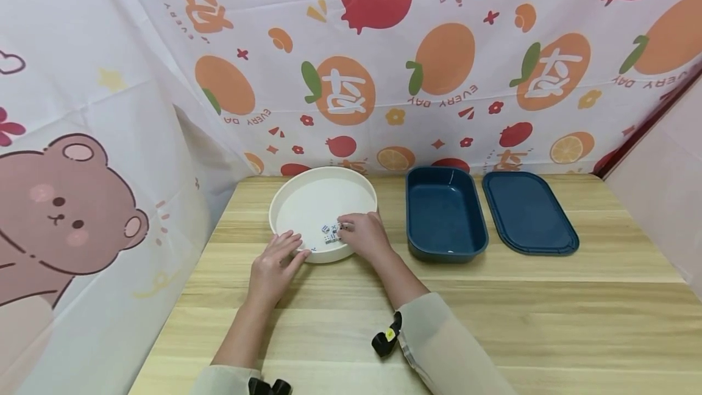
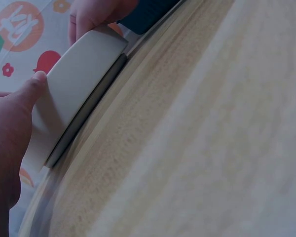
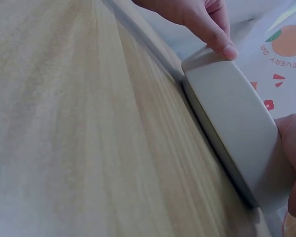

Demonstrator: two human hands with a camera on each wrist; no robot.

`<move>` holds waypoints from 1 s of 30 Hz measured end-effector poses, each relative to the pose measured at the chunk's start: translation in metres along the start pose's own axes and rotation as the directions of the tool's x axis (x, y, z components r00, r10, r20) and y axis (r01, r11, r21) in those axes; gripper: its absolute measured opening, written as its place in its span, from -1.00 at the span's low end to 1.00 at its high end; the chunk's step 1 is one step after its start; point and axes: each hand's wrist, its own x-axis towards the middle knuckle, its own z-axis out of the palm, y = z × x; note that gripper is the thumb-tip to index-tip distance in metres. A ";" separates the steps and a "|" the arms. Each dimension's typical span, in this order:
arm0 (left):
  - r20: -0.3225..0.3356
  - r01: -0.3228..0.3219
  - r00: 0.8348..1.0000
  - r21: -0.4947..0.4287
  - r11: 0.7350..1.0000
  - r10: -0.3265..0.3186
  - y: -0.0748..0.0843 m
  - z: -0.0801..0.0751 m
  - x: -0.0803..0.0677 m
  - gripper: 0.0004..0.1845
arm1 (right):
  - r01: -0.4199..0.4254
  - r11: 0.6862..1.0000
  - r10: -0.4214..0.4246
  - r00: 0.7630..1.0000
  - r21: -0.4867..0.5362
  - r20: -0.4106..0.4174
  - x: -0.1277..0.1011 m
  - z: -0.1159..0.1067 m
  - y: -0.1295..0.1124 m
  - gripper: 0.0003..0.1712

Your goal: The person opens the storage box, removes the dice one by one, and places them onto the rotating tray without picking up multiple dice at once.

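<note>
A white round tray (image 1: 307, 197) stands on the wooden table (image 1: 493, 297) and holds several small white dice (image 1: 329, 233) near its front wall. My left hand (image 1: 290, 250) lies with straight fingers against the outside of the tray's front-left rim; in the left wrist view its thumb (image 2: 32, 86) touches the tray wall (image 2: 81, 84). My right hand (image 1: 351, 228) reaches over the front-right rim, its fingertips curled down at the dice. Whether it pinches one is hidden. In the right wrist view both hands flank the tray wall (image 3: 237, 108).
A dark blue rectangular container (image 1: 445, 215) stands just right of the tray, with its flat blue lid (image 1: 529, 212) beside it further right. A fruit-print cloth (image 1: 439, 66) hangs behind and at both sides of the table.
</note>
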 end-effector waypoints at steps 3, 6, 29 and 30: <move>-0.004 -0.007 1.000 -0.001 1.000 0.007 0.000 0.000 0.000 -0.65 | 0.039 0.998 -0.037 0.999 0.040 -0.031 -0.002 0.001 0.004 -0.69; -0.009 -0.012 1.000 -0.004 1.000 0.011 0.000 0.000 0.000 -0.65 | 0.088 0.995 -0.085 0.995 0.055 -0.060 -0.004 0.002 0.007 -0.71; -0.014 -0.003 1.000 0.003 1.000 0.003 0.000 0.001 -0.003 -0.63 | 0.251 0.955 -0.193 0.931 0.160 -0.309 -0.039 -0.075 0.012 -0.75; -0.015 -0.005 1.000 0.002 1.000 0.005 0.000 0.001 -0.003 -0.63 | 0.251 0.955 -0.193 0.931 0.156 -0.310 -0.041 -0.083 0.010 -0.76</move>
